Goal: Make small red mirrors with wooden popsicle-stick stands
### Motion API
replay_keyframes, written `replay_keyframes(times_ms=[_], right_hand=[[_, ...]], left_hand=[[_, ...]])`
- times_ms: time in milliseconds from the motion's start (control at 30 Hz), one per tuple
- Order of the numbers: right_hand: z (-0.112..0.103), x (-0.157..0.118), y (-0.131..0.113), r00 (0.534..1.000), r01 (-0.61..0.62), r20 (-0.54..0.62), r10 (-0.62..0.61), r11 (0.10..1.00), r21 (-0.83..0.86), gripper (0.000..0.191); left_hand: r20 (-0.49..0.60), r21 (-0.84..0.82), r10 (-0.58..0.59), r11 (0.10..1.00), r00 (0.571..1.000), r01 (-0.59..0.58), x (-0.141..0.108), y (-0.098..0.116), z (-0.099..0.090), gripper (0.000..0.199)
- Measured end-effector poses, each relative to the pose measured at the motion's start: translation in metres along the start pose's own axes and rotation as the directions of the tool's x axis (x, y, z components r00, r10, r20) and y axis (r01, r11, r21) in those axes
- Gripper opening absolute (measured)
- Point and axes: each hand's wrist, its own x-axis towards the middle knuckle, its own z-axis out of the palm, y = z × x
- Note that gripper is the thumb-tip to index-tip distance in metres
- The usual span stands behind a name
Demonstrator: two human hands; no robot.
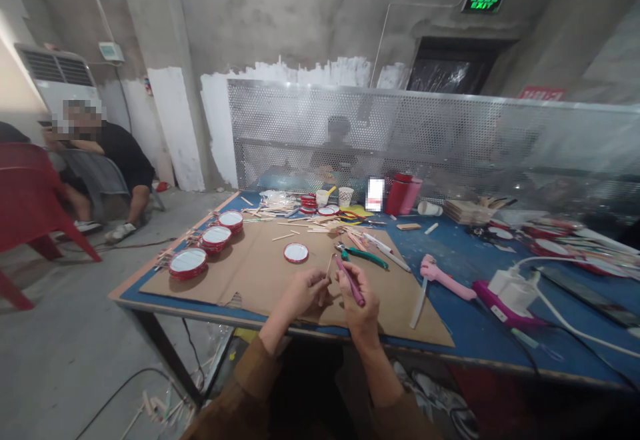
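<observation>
Barely apart — left hand (300, 293) holds stick (327, 280), right hand (358, 303) magenta tool (351, 281)

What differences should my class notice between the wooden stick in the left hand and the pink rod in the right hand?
The wooden stick is pale tan, while the pink rod is bright pink. The stick is clearly thinner than the rod. The left hand pinches the stick at its fingertips; the right hand wraps around the rod. Both are long, narrow and held tilted over the cardboard.

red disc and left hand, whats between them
In the head view, only bare cardboard lies between the disc and the left hand.
</observation>
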Motion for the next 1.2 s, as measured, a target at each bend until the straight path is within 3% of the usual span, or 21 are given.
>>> replay_keyframes(times_ms=[233, 667, 867, 1033, 1200], right_hand=[[0.0027, -0.0002, 0.0050, 1.000, 0.013, 0.002, -0.013, 1.000, -0.001, 0.035], [0.0020, -0.0007, 0.0060, 1.000, 0.005, -0.016, -0.005, 1.000, -0.009, 0.037], [0.0012, -0.0014, 0.0008, 0.997, -0.013, -0.077, 0.018, 0.998, 0.058, 0.036], [0.0008, -0.0005, 0.0003, 1.000, 0.000, -0.021, 0.001, 0.999, 0.033, 0.035], [-0.0001, -0.0018, -0.0002, 1.000, -0.024, 0.000, 0.024, 0.998, 0.053, 0.037]], left_hand=[[0.013, -0.050, 0.001, 0.999, 1.000, -0.001, 0.0011, -0.0007, 0.0009, 0.030], [0.013, 0.014, 0.023, 1.000, 1.000, -0.023, 0.0002, 0.0013, -0.0012, 0.031], [-0.002, 0.035, 0.021, 0.999, 1.000, -0.021, 0.0010, -0.0006, -0.0013, 0.030], [0.016, -0.032, 0.008, 0.999, 1.000, -0.008, 0.0013, -0.0026, -0.0001, 0.029], [-0.013, 0.004, 0.023, 1.000, 1.000, -0.023, 0.0018, -0.0043, -0.0002, 0.030]])
